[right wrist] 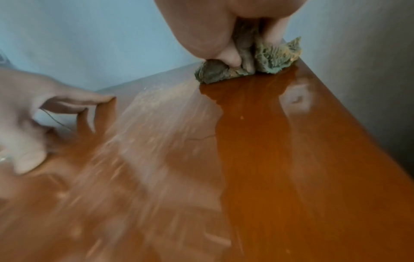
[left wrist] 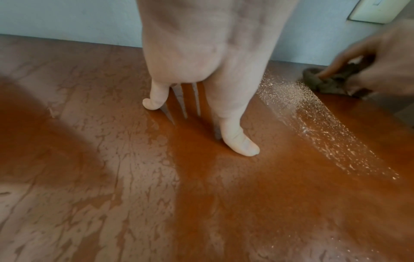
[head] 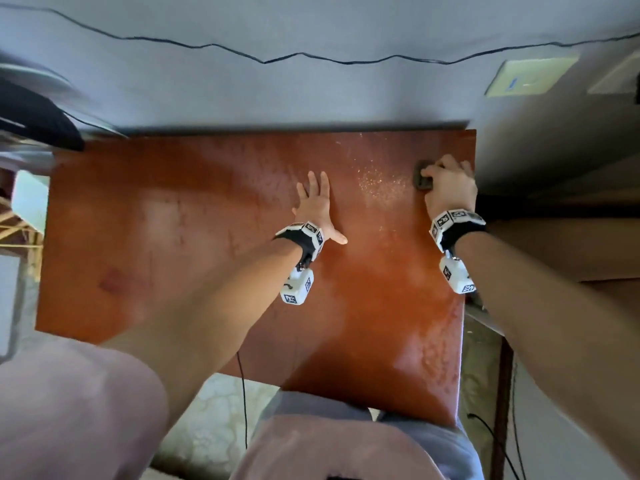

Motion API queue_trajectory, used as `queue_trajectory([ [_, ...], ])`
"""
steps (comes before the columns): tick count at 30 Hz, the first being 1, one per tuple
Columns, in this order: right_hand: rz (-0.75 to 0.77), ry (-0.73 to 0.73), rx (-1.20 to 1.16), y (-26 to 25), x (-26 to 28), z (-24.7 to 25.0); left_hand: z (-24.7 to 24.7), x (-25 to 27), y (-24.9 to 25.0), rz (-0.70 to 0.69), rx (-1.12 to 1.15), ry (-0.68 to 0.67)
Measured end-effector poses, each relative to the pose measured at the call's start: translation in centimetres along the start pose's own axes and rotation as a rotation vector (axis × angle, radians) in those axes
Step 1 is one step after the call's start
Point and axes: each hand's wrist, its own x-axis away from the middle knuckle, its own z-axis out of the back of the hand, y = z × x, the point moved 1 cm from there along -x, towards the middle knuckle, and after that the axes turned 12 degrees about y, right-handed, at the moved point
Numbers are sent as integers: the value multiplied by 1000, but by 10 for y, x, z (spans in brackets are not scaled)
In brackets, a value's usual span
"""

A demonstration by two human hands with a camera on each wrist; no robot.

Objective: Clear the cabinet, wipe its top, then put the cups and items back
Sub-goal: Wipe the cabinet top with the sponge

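Observation:
The reddish-brown cabinet top [head: 173,220] fills the head view and carries nothing but my hands and a cloth. My right hand [head: 448,183] grips a dirty grey-green cloth [right wrist: 264,65] and presses it onto the top near the far right corner; the same cloth [left wrist: 331,81] shows at the right edge of the left wrist view. My left hand [head: 313,206] lies flat with spread fingers on the middle of the top, its thumb [left wrist: 240,143] pointing right. A streak of pale crumbs or dust [head: 377,183] lies between the hands. No cups are in view.
A pale blue wall [head: 311,91] runs along the back edge, with a thin black cable [head: 277,58] across it and a light switch plate [head: 530,76] at the right. A dark blurred object [head: 38,119] sits off the far left corner. Patterned floor [head: 214,417] lies below the front edge.

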Motion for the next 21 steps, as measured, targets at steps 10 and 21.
queue_trajectory([
  [10,-72,61,-70,-8,-43,-6,-1,-2,-3,33,55,-3],
  [21,-85,40,-81,13,148,-10,6,2,-2,37,31,-41],
])
